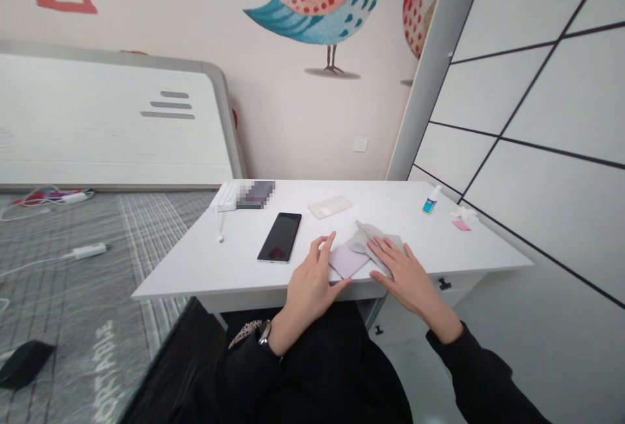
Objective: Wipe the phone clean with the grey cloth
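Note:
A flat light-purple square (347,262), perhaps a folded cloth or sheet, lies at the front edge of the white desk. My left hand (312,277) rests at its left side, thumb and fingers apart. A grey cloth (364,236) partly covers the square's right side. Spread flat on that cloth is my right hand (398,271), its thumb towards the desk edge. Left of my left hand, a phone (280,238) lies with its dark screen up. Behind the hands is a clear phone case (330,207).
At the desk's back left are a white object (226,197) and a blurred dark item (258,194). A small bottle (431,200) stands at the right, near a pink piece (461,225) and crumpled white tissue (465,214). The white desk (195,274) borders a panelled cabinet (547,111).

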Motion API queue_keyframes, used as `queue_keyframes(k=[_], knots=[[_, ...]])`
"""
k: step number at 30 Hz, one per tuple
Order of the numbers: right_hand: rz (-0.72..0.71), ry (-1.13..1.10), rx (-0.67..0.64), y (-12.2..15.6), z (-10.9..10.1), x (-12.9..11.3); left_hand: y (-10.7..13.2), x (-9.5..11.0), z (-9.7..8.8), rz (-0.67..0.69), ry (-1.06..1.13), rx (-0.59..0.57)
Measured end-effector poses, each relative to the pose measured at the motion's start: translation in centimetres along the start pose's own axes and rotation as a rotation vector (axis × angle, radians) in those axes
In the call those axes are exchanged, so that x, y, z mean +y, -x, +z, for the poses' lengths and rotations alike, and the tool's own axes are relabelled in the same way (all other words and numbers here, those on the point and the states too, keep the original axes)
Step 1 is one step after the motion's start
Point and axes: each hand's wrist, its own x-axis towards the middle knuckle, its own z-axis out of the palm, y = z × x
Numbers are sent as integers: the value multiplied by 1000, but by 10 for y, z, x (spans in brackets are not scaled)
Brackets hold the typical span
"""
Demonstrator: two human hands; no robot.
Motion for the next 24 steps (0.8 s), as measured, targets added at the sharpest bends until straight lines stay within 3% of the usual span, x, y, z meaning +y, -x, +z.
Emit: queue_keyframes(k=[5,10,11,15,17,21,24], knots=[[-258,-82,-95,-2,1,-11,0,0,0,0,-1,-2],[56,7,-4,-26,-2,-14,0,0,0,0,2,10],[43,1,-11,-30,-1,-19,0,0,0,2,4,3],[-226,-109,-84,-36,4,-35,0,0,0,5,7,-14],[-198,-108,-81,-37,3,-29,0,0,0,5,6,-7],[56,-28,-26,-34,1,-7,0,1,0,1,16,9],[-112,-92,-62,-21,1,-15,0,1,-1,2,25,6]])
